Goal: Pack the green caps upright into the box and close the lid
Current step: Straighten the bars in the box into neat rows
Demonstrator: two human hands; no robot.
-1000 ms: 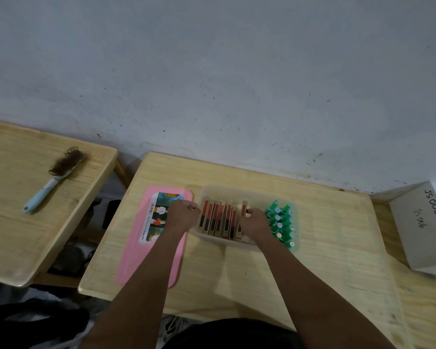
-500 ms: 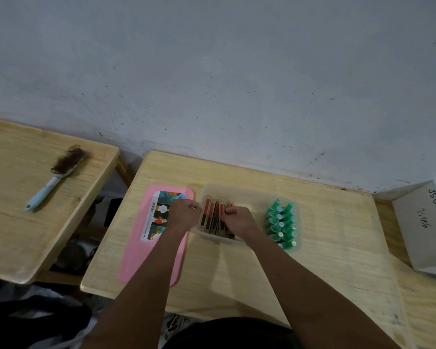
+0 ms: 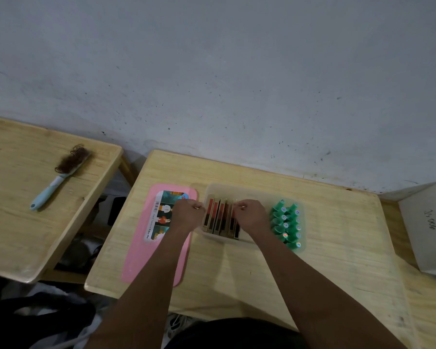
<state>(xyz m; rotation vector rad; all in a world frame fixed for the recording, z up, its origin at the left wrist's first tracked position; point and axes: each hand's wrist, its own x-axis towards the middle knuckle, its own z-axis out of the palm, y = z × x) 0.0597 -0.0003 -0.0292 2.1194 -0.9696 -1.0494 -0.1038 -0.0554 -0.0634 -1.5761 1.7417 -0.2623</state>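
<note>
A clear plastic box (image 3: 247, 191) sits on the wooden table. Several green caps (image 3: 287, 224) stand upright in two rows at its right end. Several slim red and gold cartons (image 3: 218, 217) stand on edge in its left half, pressed together. My left hand (image 3: 188, 214) is a closed fist against the box's left wall, touching the leftmost carton. My right hand (image 3: 249, 216) rests with bent fingers on the right side of the carton stack, just left of the caps. The pink lid (image 3: 146, 250) lies flat on the table to the left of the box.
A white cardboard box (image 3: 428, 227) stands at the right edge. A second wooden table (image 3: 15, 222) at the left holds a blue-handled hairbrush (image 3: 61, 176). A grey wall rises right behind the tables. Dark clutter lies on the floor between them.
My right hand has moved left from beside the caps, pushing the cartons together toward my left hand. A gap has opened between cartons and caps. My left hand has stayed put.
</note>
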